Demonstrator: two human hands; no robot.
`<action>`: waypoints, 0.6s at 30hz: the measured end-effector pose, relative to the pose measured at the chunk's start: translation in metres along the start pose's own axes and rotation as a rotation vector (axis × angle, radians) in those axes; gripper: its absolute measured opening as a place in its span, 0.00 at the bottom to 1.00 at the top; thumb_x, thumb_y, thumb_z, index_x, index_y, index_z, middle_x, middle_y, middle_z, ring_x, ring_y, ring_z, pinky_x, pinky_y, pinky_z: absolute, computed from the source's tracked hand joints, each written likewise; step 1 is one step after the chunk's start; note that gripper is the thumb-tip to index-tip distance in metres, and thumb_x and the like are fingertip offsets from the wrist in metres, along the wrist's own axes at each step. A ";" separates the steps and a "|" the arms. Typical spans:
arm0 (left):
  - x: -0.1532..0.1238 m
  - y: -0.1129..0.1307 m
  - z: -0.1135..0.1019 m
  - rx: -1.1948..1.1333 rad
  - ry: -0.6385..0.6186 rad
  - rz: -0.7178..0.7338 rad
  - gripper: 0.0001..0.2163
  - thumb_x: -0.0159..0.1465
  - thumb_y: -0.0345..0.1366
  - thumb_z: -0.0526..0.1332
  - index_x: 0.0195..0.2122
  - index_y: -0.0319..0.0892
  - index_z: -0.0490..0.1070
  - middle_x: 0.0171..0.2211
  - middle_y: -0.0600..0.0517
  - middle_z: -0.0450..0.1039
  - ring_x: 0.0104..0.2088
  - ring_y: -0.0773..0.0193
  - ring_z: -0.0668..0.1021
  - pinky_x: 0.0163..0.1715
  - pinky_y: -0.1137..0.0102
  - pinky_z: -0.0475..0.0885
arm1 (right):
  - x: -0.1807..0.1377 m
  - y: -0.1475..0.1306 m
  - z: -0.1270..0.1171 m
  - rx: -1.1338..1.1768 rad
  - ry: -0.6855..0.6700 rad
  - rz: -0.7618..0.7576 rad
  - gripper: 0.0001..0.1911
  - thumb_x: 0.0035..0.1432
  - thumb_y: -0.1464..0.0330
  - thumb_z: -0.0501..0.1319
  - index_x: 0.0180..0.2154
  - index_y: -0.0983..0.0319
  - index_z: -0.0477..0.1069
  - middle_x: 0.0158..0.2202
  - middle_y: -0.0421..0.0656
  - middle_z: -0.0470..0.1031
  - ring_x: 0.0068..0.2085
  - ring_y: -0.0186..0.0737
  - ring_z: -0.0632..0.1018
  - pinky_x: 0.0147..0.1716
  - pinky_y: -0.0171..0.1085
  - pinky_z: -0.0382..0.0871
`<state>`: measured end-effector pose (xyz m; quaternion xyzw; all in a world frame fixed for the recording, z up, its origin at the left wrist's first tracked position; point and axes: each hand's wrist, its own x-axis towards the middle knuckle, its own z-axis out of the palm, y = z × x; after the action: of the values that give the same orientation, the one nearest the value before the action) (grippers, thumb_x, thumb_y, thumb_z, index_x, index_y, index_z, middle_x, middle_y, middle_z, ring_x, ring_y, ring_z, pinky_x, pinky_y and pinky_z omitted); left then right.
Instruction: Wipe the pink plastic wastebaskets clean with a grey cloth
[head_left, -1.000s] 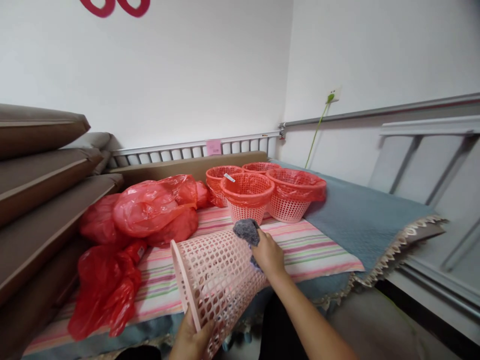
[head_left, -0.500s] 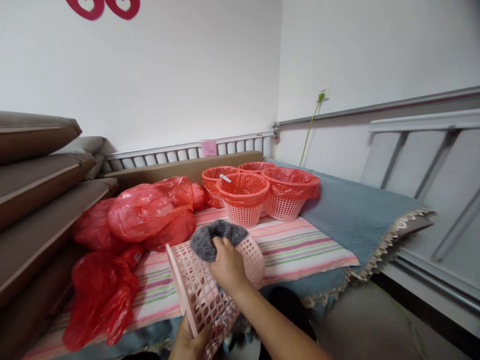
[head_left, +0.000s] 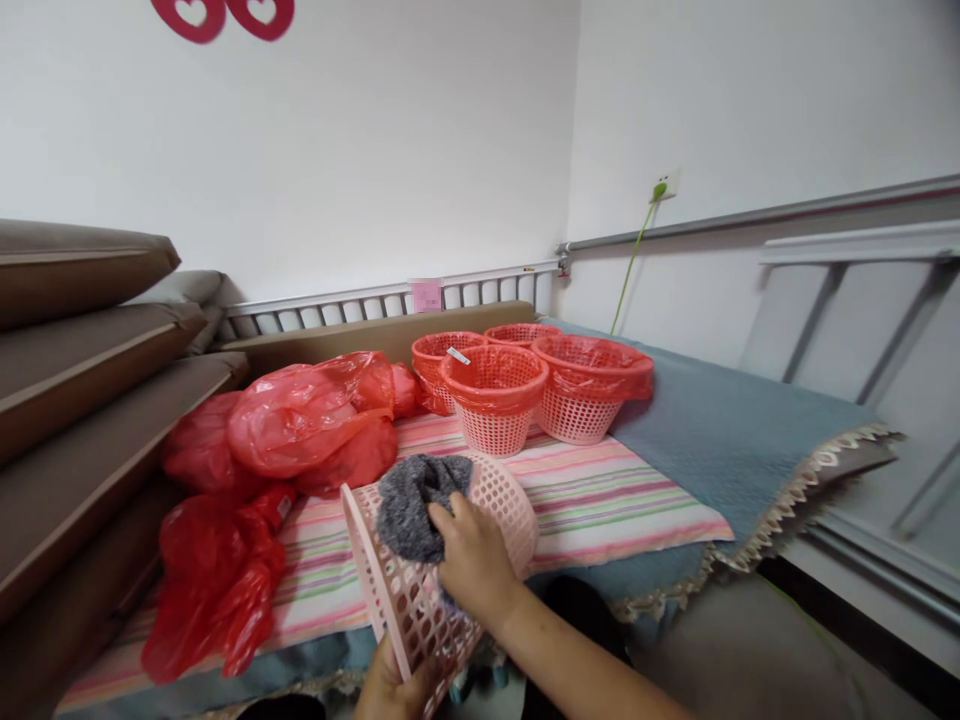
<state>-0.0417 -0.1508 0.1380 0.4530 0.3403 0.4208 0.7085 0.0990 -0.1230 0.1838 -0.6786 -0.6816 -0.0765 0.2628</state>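
Observation:
A pale pink perforated plastic basket (head_left: 499, 500) lies tipped on its side near the bed's front edge, its rim toward the lower left. My left hand (head_left: 401, 685) grips that rim from below, thumb on the outside. With closed fingers my right hand (head_left: 476, 555) presses a grey cloth (head_left: 420, 505) against the basket's upper side. Part of the cloth hangs down beneath the right hand. Behind stand several similar baskets (head_left: 495, 425) lined with red plastic bags, one with a small white label at its rim.
Red plastic bags (head_left: 307, 415) lie in a heap at left, with another crumpled bag (head_left: 214, 580) in front. Brown cushions (head_left: 82, 400) are stacked at far left. A striped cloth (head_left: 600, 490) covers part of the blue bedspread (head_left: 735, 410). A metal bed rail (head_left: 847, 310) stands at right.
The grey cloth and my right hand have shifted toward the rim over the basket's side. My left hand still holds the rim. The whole view has shifted slightly.

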 end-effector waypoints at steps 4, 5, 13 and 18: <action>0.000 0.001 -0.003 0.016 -0.051 0.013 0.33 0.42 0.46 0.73 0.50 0.42 0.71 0.43 0.42 0.78 0.54 0.41 0.71 0.57 0.53 0.62 | 0.014 0.053 0.005 -0.178 0.034 0.230 0.20 0.52 0.76 0.52 0.47 0.58 0.68 0.38 0.46 0.68 0.40 0.44 0.72 0.38 0.38 0.61; 0.001 0.000 -0.004 0.029 -0.066 0.009 0.33 0.43 0.46 0.72 0.51 0.42 0.70 0.43 0.42 0.78 0.54 0.42 0.71 0.57 0.53 0.61 | 0.018 0.066 0.006 -0.209 0.040 0.305 0.20 0.53 0.75 0.52 0.48 0.58 0.68 0.38 0.47 0.69 0.39 0.44 0.73 0.36 0.38 0.61; 0.009 0.013 -0.010 -0.026 -0.021 0.000 0.40 0.45 0.42 0.72 0.59 0.44 0.60 0.50 0.38 0.74 0.54 0.42 0.71 0.56 0.51 0.62 | 0.025 0.105 0.005 -0.241 0.047 0.522 0.17 0.56 0.71 0.52 0.48 0.60 0.66 0.39 0.48 0.70 0.39 0.45 0.74 0.32 0.37 0.60; 0.020 0.042 -0.004 -0.104 0.078 0.018 0.43 0.48 0.36 0.70 0.64 0.47 0.49 0.54 0.39 0.69 0.52 0.45 0.74 0.51 0.52 0.68 | 0.024 0.095 0.003 -0.184 0.045 0.524 0.16 0.55 0.72 0.52 0.46 0.60 0.66 0.40 0.48 0.70 0.40 0.44 0.74 0.32 0.37 0.60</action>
<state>-0.0491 -0.1217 0.1732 0.4021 0.3412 0.4615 0.7134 0.1912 -0.0937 0.1680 -0.8509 -0.4672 -0.0824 0.2258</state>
